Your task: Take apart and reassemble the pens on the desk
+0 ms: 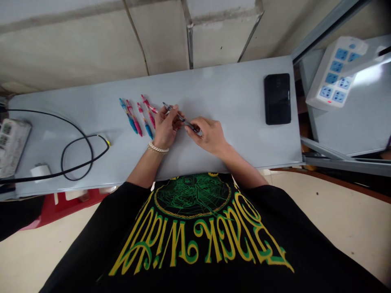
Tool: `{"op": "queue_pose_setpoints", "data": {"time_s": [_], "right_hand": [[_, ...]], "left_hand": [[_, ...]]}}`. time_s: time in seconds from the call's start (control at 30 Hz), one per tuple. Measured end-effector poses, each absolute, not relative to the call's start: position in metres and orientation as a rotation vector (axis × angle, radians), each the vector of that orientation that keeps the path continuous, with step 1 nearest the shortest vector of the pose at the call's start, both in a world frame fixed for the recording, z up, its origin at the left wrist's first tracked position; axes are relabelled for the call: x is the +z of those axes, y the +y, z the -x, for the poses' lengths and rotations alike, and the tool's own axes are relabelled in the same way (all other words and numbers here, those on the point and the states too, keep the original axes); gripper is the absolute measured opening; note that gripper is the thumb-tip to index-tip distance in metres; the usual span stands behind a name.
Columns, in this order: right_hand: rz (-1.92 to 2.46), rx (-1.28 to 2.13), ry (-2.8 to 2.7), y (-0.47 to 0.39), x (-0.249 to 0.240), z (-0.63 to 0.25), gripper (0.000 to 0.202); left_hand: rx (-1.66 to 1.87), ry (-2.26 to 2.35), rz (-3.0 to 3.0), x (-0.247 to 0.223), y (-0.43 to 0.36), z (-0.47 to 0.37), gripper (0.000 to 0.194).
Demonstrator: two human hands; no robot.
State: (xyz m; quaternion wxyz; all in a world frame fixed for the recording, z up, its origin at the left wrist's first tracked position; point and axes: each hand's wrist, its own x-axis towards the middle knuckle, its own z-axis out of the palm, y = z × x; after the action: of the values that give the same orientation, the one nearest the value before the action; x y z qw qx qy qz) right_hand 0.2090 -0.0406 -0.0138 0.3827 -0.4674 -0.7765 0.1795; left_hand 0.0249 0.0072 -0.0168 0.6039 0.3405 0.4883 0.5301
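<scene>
Between my two hands, a little above the grey table (244, 122), is a dark grey pen (181, 118). My left hand (168, 125) pinches it toward its clear tip, which points up and left. At the other end, the fingers of my right hand (207, 134) are closed round the dark barrel. Just left of my left hand lie several pens: a blue one (128, 116), a pink one (134, 118), one with a pink tip and blue end (145, 121), and a red-pink pen (148, 110). My left hand partly covers the pens nearest to it.
A black phone-like slab (277, 99) lies at the table's right. On the left a black cable (91, 150) loops across, beside a small white block (41, 171) and a power strip (14, 144). Another power strip (337, 73) stands beyond the metal frame (332, 26).
</scene>
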Motion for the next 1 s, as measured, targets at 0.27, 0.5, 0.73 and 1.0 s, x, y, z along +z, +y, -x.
{"op": "queue_pose_setpoints", "data": {"time_s": [0.27, 0.5, 0.73, 1.0], "right_hand": [[1.193, 0.481, -1.987, -0.04, -0.015, -0.209, 0.046], [1.219, 0.498, -1.997, -0.039, -0.014, -0.208, 0.047], [1.231, 0.523, -2.008, -0.039, -0.017, -0.208, 0.045], [1.236, 0.523, -2.007, -0.038, -0.016, -0.208, 0.048]], "left_hand": [[1.227, 1.091, -0.838, -0.027, 0.01, -0.02, 0.04], [1.226, 1.087, -0.829, -0.029, 0.009, -0.019, 0.039], [1.26, 1.053, -0.809, -0.023, 0.008, -0.023, 0.043], [1.253, 1.081, -0.776, -0.019, 0.007, -0.026, 0.038]]}}
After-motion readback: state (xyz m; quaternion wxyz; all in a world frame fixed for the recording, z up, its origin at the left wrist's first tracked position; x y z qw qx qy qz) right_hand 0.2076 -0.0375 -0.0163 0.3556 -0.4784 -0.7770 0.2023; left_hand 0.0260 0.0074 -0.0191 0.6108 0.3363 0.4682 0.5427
